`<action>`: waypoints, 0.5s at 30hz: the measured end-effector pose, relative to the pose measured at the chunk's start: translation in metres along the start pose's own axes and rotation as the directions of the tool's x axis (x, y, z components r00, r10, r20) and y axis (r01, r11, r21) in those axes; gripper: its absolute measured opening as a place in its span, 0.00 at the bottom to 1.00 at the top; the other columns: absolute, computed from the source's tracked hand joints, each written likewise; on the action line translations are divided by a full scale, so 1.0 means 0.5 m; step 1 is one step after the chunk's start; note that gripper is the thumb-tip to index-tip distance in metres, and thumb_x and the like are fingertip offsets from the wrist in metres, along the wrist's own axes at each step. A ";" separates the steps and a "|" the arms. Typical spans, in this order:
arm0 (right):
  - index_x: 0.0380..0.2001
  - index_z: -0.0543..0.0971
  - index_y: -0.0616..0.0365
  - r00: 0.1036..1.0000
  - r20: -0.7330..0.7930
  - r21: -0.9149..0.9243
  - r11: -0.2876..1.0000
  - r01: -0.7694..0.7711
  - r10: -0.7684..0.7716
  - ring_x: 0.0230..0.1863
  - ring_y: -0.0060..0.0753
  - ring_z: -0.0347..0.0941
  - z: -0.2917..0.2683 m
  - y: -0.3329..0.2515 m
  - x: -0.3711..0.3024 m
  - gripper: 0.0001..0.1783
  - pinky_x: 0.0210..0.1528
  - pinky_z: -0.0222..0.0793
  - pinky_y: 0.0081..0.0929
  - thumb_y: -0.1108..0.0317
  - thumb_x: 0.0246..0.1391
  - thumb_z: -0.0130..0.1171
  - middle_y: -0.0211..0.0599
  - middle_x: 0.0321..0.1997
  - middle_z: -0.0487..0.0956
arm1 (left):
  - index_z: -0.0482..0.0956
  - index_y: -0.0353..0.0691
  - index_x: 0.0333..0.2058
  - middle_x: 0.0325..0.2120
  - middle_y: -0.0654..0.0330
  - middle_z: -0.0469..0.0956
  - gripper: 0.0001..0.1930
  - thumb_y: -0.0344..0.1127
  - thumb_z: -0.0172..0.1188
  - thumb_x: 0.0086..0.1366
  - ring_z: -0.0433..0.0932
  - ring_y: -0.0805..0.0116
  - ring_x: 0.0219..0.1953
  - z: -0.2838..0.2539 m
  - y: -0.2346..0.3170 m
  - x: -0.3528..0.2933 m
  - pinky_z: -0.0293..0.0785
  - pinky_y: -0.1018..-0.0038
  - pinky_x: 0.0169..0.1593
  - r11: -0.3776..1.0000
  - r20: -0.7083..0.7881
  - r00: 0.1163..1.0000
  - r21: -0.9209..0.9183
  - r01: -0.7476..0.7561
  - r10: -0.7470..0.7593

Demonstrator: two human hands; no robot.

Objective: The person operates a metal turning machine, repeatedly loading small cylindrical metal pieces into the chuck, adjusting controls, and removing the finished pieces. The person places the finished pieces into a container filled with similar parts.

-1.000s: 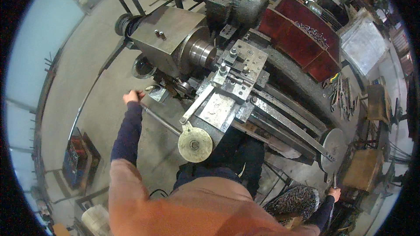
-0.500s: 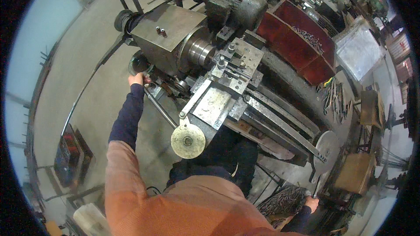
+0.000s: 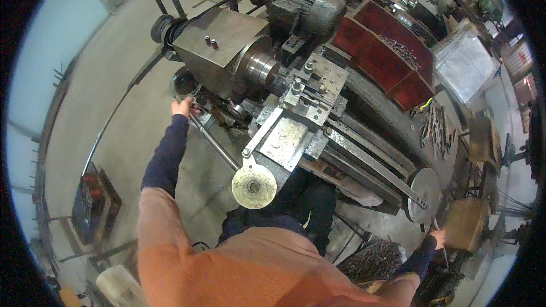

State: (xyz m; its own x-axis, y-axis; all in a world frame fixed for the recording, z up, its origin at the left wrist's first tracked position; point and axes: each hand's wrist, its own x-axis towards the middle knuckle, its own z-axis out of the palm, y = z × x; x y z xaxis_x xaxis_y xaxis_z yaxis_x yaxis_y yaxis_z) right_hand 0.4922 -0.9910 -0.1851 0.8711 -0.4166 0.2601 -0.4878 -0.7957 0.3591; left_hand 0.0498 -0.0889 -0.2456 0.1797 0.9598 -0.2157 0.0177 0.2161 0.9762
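The person stands over a grey metal lathe (image 3: pixel 296 108) that fills the middle of the view. The left hand (image 3: pixel 182 107), at about ten o'clock, rests against a control on the lathe's headstock end, just below a dark round housing (image 3: pixel 185 82); the fingers curl around something small, but what they grip cannot be told. The right hand (image 3: pixel 437 237), at about four o'clock, lies just under the round handwheel (image 3: pixel 424 193) at the tailstock end, and whether it is wide or closed cannot be told. A pale disc-shaped handwheel (image 3: pixel 253 185) sits near the centre, in front of the carriage (image 3: pixel 290 139). Red trays (image 3: pixel 387 45) lie at one o'clock.
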 end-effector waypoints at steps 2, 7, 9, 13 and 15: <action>0.52 0.68 0.51 0.972 -0.190 0.081 0.985 0.153 -0.135 0.55 0.44 0.65 0.025 0.008 -0.057 0.30 0.56 0.59 0.43 0.60 0.42 0.57 0.41 0.54 0.70 | 0.68 0.26 0.35 0.24 0.47 0.76 0.19 0.39 0.56 0.56 0.77 0.58 0.21 -0.058 -0.047 0.048 0.74 0.67 0.22 0.987 0.028 0.993 0.109 -0.116 0.114; 0.52 0.68 0.60 0.951 -0.060 0.700 0.667 0.256 -0.303 0.56 0.48 0.64 0.060 -0.009 -0.219 0.36 0.56 0.60 0.34 0.68 0.33 0.61 0.49 0.55 0.69 | 0.74 0.37 0.38 0.31 0.48 0.78 0.19 0.46 0.57 0.53 0.78 0.55 0.32 -0.195 -0.196 0.125 0.73 0.63 0.33 0.345 0.148 0.941 0.904 -0.253 0.304; 0.49 0.72 0.59 0.947 0.093 0.671 0.722 0.170 -0.309 0.52 0.50 0.68 0.069 -0.010 -0.270 0.33 0.53 0.62 0.35 0.68 0.32 0.60 0.51 0.49 0.73 | 0.75 0.39 0.38 0.32 0.46 0.77 0.21 0.48 0.58 0.50 0.77 0.50 0.35 -0.143 -0.198 0.094 0.72 0.60 0.39 0.155 0.277 0.941 0.938 -0.309 0.195; 0.39 0.77 0.58 0.937 0.024 0.628 0.735 0.258 -0.350 0.43 0.48 0.73 -0.057 -0.031 -0.380 0.26 0.48 0.67 0.35 0.70 0.29 0.64 0.49 0.40 0.77 | 0.75 0.38 0.42 0.34 0.46 0.77 0.26 0.52 0.57 0.51 0.77 0.50 0.39 -0.030 -0.116 0.038 0.72 0.60 0.43 0.150 0.198 0.980 0.969 -0.198 0.013; 0.37 0.79 0.59 0.901 -0.045 0.672 0.654 0.347 -0.432 0.43 0.49 0.73 -0.083 -0.044 -0.371 0.23 0.47 0.67 0.35 0.69 0.28 0.61 0.49 0.38 0.78 | 0.73 0.35 0.44 0.36 0.44 0.76 0.28 0.53 0.56 0.52 0.76 0.49 0.40 -0.026 -0.226 0.058 0.72 0.60 0.44 0.351 -0.061 0.997 0.936 0.041 0.046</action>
State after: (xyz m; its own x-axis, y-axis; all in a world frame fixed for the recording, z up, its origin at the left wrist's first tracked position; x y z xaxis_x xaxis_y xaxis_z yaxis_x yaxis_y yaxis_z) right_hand 0.3389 -0.8778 -0.2039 0.9928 -0.0114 0.1192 0.0222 -0.9605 -0.2772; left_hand 0.0401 -0.0830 -0.3625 0.1202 0.9777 -0.1720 0.9338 -0.0526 0.3539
